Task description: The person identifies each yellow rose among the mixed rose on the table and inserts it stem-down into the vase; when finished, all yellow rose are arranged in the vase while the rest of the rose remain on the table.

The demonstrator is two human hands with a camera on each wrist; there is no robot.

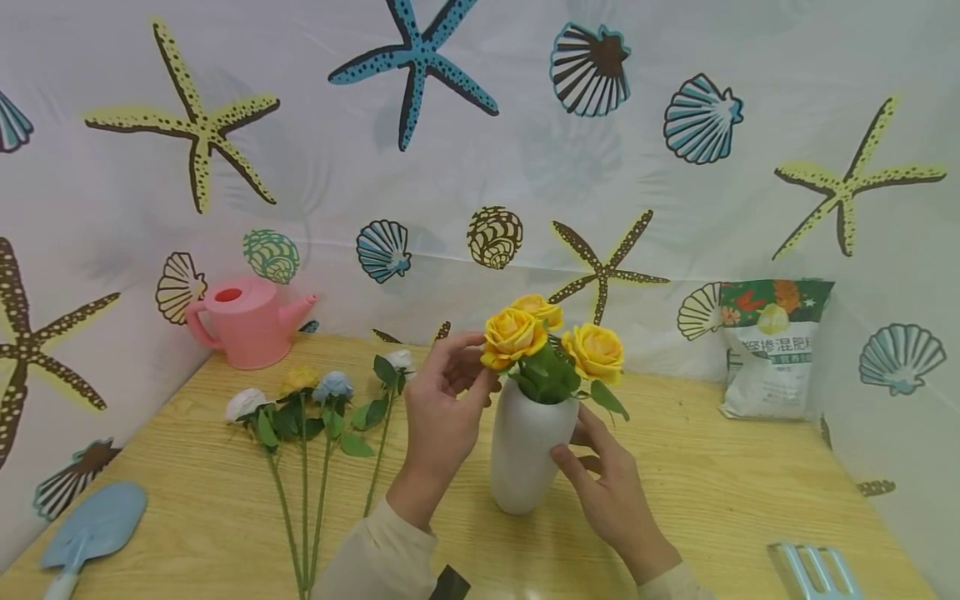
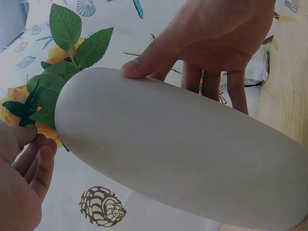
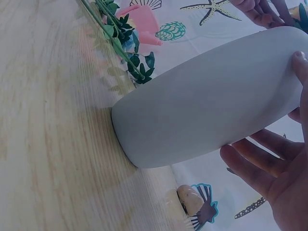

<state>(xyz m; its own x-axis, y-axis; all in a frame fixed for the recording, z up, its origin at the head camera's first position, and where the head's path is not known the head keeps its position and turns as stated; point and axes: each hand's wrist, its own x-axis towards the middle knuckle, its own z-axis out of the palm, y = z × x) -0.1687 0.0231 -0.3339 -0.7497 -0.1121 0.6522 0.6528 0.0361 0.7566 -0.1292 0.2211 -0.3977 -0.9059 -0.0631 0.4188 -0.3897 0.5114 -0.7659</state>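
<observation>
A white vase (image 1: 531, 454) stands on the wooden table, holding several yellow roses (image 1: 596, 352) with green leaves at its mouth. My left hand (image 1: 448, 408) is up at the left rose, its thumb and fingertips pinching the edge of the bloom just beside the vase's rim. With its thumb on one side and its fingers on the other, my right hand (image 1: 611, 487) holds the vase's right side; the right wrist view shows those fingers (image 3: 257, 173) along the wall. The flower stems inside the vase are hidden.
To the left lie loose flowers: a white rose (image 1: 246, 404), a yellow one (image 1: 298, 379), a blue one (image 1: 333, 386) and another white one (image 1: 400, 360). A pink watering can (image 1: 251, 329), a blue trowel (image 1: 97, 525), a fertilizer bag (image 1: 776, 358) and a small fork (image 1: 817, 571) surround them.
</observation>
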